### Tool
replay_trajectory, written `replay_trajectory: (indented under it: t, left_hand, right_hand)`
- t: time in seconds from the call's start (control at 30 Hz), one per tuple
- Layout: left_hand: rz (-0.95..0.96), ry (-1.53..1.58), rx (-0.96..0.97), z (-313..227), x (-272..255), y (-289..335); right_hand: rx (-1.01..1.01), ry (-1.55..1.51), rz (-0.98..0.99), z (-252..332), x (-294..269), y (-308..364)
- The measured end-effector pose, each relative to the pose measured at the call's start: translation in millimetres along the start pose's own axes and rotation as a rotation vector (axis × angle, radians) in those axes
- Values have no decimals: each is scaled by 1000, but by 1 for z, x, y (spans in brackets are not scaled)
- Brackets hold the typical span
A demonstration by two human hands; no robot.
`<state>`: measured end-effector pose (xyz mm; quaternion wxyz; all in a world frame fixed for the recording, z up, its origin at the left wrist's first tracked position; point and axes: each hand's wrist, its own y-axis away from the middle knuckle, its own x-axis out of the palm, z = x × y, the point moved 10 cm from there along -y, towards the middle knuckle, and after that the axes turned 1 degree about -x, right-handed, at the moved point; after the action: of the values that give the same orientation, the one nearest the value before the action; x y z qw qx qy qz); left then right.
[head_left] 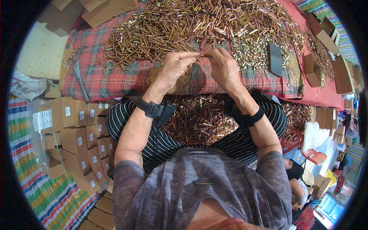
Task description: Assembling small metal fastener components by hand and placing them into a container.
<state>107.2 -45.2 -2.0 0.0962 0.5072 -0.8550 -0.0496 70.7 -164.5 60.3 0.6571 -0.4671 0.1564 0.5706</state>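
My left hand [170, 71] and my right hand [226, 71] meet fingertip to fingertip over the near edge of a table covered with a plaid cloth [86, 71]. Both are closed in a pinch. Whatever sits between the fingers is small and mostly hidden. Just beyond the hands spreads a large heap of slim copper-coloured tubes [165, 30]. Right of my right hand lie many small shiny gold and silver pieces [249, 53]. A dark phone [275, 59] rests on the cloth beside them.
More copper-coloured tubes [199, 117] fill the space between my knees. Labelled cardboard boxes [78, 140] are stacked at the left. A long grey metal tool [80, 78] lies at the table's left end. Open boxes [312, 71] stand at the right; another person [297, 189] is at lower right.
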Motion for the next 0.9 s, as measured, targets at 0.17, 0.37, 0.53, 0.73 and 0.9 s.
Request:
replay_trajectory:
  t: [0.17,0.37,0.53,0.73,0.9]
  left_hand:
    - [-13,-3,-57,4,-1,-1]
    - [-34,100,42,11,4,-3]
    - [-20,200,-49,18,5,-4]
    - [-76,377,-101,35,-4,-8]
    - [-97,387,-95,35,-7,-7]
  right_hand:
    - [-149,44,22,9,8,3]
    - [-116,-242,7,23,14,7]
    - [141,125,-95,-55,-4,1]
    - [109,603,33,-114,8,-1]
    - [93,655,18,-100,12,-5]
